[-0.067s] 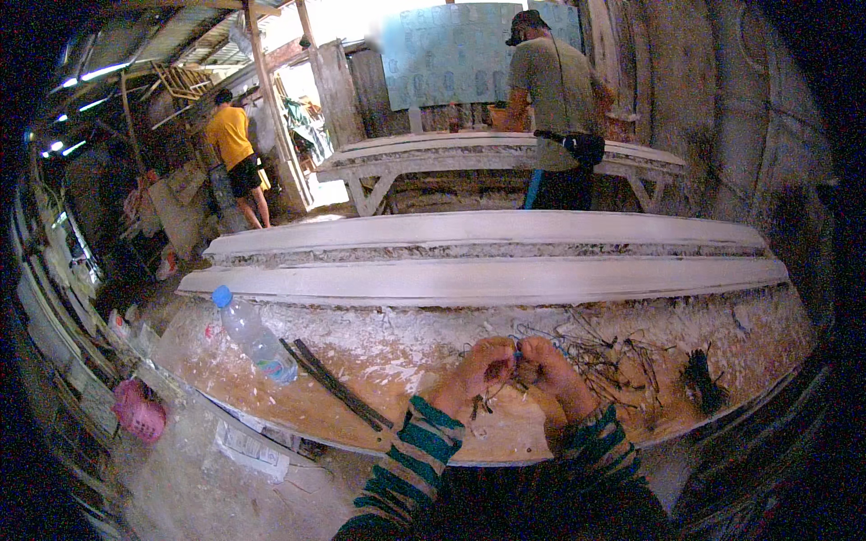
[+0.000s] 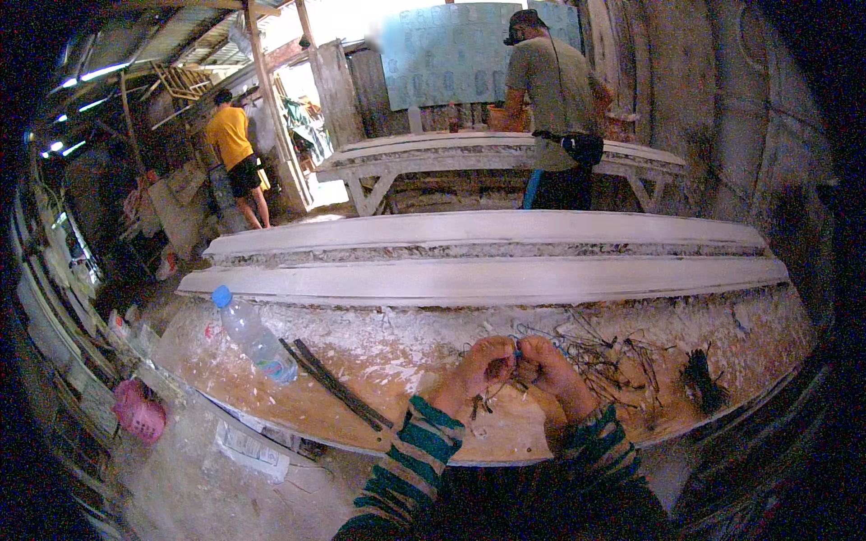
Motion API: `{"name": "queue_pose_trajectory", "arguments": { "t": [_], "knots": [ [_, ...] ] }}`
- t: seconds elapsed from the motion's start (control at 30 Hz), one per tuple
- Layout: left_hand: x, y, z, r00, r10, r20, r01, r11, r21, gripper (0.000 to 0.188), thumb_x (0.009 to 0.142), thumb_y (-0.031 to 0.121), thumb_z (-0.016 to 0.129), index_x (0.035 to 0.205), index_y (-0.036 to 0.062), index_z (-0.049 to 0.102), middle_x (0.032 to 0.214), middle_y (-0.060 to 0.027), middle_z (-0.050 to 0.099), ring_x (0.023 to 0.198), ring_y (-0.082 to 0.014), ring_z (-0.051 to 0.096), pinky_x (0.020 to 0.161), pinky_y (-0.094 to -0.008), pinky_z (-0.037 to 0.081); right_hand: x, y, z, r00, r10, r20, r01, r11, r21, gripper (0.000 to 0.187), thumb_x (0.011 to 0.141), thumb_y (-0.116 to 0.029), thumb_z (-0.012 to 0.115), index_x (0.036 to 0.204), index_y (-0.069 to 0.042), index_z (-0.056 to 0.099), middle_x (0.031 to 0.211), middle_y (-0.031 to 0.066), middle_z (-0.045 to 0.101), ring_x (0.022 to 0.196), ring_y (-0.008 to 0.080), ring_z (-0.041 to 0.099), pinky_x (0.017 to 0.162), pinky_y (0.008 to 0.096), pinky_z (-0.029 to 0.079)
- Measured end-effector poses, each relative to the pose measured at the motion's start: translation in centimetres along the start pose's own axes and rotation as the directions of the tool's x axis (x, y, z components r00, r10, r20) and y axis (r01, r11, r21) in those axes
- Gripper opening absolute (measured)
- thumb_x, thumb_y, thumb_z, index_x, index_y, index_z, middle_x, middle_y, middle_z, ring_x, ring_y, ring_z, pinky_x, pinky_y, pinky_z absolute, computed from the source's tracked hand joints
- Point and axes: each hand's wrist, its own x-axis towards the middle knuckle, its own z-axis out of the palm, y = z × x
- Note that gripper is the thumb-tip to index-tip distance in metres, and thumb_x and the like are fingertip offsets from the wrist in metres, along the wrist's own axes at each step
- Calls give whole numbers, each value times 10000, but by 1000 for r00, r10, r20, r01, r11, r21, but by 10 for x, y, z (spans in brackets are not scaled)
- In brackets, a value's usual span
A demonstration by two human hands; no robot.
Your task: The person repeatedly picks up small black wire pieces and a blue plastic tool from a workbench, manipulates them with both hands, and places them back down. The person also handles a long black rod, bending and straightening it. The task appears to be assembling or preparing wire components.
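Fingertip to fingertip, my left hand (image 2: 485, 368) and my right hand (image 2: 547, 368) meet above the near part of the worktable (image 2: 343, 338). Both are closed in a pinch on a thin dark strand (image 2: 517, 350), of which only a short bit with a bluish tint shows between the fingers. Its exact kind is too small to tell. Short dark bits lie just under my left hand. To the right of my right hand spreads a loose tangle of thin dark strands (image 2: 622, 365), and beyond it a dark bundle of them (image 2: 702, 382).
A clear plastic bottle (image 2: 254, 335) with a blue cap lies left, beside long dark strips (image 2: 336, 386). Two long white boards (image 2: 487, 278) span the table's far side. A pink basket (image 2: 140, 411) is on the floor. Two people stand farther back, one at another bench (image 2: 424, 153).
My hands keep the same pinch in the same spot. The person at the far bench has shifted very slightly left.
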Motion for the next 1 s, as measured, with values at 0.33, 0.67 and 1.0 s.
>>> {"name": "queue_pose_trajectory", "arguments": {
  "t": [0.33, 0.67, 1.0],
  "knots": [
    [12, -4, -5, 991, 77, -106, -64, 991, 120, 197, 821, 245, 529, 711, 81, 543, 602, 19, 498, 513, -71, 460, 449, -191, 367, 17, 6, -8, 998, -31, -47, 26, 994, -109, 173, 854, -219, 502, 791, -60, 533, 713, 42, 571, 643, 142, 549, 595, 255, 450],
    [9, -2, 2, 977, 155, -143, -131, 977, 168, 190, 819, 212, 525, 691, 72, 522, 589, 14, 477, 521, -79, 455, 459, -195, 363, 13, 2, -4, 992, -31, -121, 0, 970, -245, 193, 841, -249, 519, 744, -84, 542, 606, -30, 491, 491, 62, 408, 432, 197, 296],
    [7, -1, 0, 990, 134, -41, -126, 979, 159, 183, 804, 215, 548, 700, 66, 531, 598, 17, 475, 520, -80, 448, 458, -204, 354, 11, 0, 11, 979, -28, -203, 9, 996, -92, 222, 833, -262, 525, 692, -91, 515, 557, -44, 441, 455, 59, 361, 408, 205, 263]
  ]
}}
